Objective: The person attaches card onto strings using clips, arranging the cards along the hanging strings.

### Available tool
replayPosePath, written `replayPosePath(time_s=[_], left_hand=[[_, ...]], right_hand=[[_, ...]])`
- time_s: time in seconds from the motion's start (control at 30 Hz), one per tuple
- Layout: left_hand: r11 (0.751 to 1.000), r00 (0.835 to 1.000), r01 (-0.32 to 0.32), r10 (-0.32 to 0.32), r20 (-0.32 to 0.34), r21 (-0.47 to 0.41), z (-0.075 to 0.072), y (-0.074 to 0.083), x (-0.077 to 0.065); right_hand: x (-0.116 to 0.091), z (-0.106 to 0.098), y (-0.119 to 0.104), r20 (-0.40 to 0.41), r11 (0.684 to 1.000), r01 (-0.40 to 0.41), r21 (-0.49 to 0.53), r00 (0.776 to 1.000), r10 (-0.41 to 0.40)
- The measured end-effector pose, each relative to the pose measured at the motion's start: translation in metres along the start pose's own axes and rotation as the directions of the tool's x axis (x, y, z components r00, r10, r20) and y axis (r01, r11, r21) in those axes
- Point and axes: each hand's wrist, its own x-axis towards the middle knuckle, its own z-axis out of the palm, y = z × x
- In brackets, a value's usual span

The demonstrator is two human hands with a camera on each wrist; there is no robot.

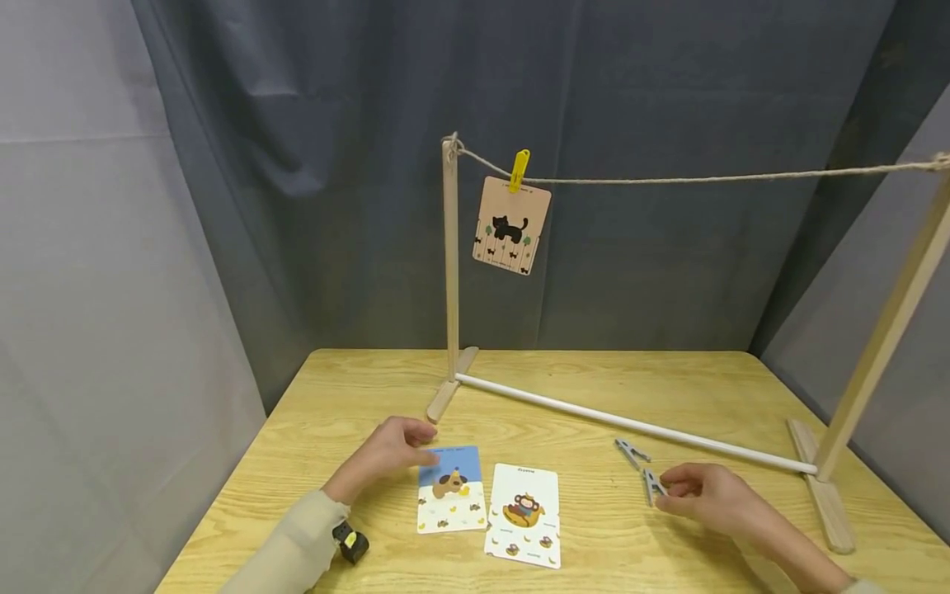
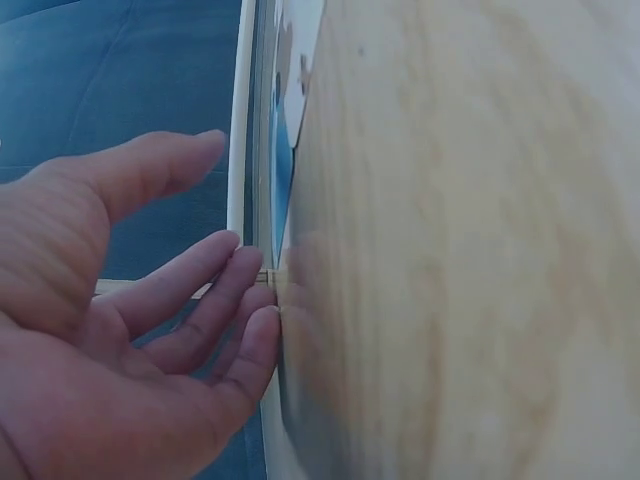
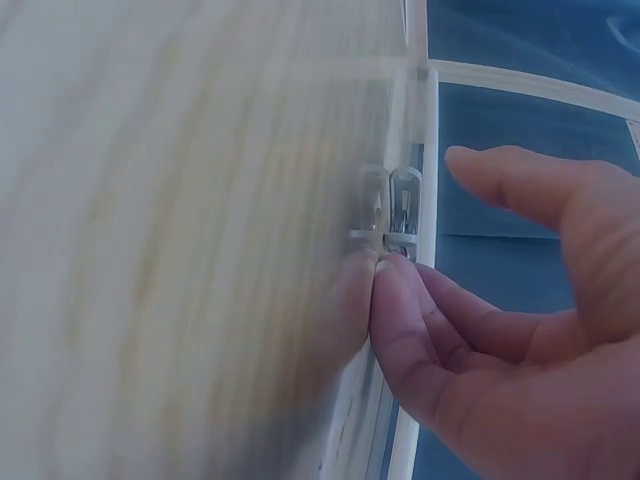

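My left hand (image 1: pixel 387 455) hovers at the upper left corner of a blue-and-white dog card (image 1: pixel 449 491), its thumb overlapping the card in the head view. In the left wrist view, thumb and fingers (image 2: pixel 185 310) are spread apart with nothing between them. Beside that card lies a white monkey card (image 1: pixel 523 516). My right hand (image 1: pixel 708 497) is low over the table, fingertips right at the nearer grey clothespin (image 1: pixel 652 487). The right wrist view shows its thumb raised well away from the fingers (image 3: pixel 410 325). A second grey clothespin (image 1: pixel 632 452) lies just behind.
A wooden stand with a left post (image 1: pixel 451 264), right post (image 1: pixel 883 355) and white bottom bar (image 1: pixel 631 422) spans the table (image 1: pixel 356 388). Along its rope (image 1: pixel 668 179), a yellow clip (image 1: pixel 519 169) holds a pink cat card (image 1: pixel 512 247). Grey curtains surround the table.
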Motion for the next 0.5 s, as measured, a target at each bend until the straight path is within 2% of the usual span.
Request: replayPosePath(time_s=[0.23,0.5], left_hand=[[0.999,0.999,0.038,-0.038,0.015,0.017,0.0013,-0.0015,-0.0023],[0.999,0.999,0.019,-0.021,0.042,0.046,0.0012,-0.0024,-0.0036]], right_hand=[[0.0032,0.0032,-0.0007,-0.010,1.000,-0.006,-0.030,1.000,0.006],[0.0073,0.0044,-0.0017,-0.029,0.997,-0.004,-0.078,1.000,0.002]])
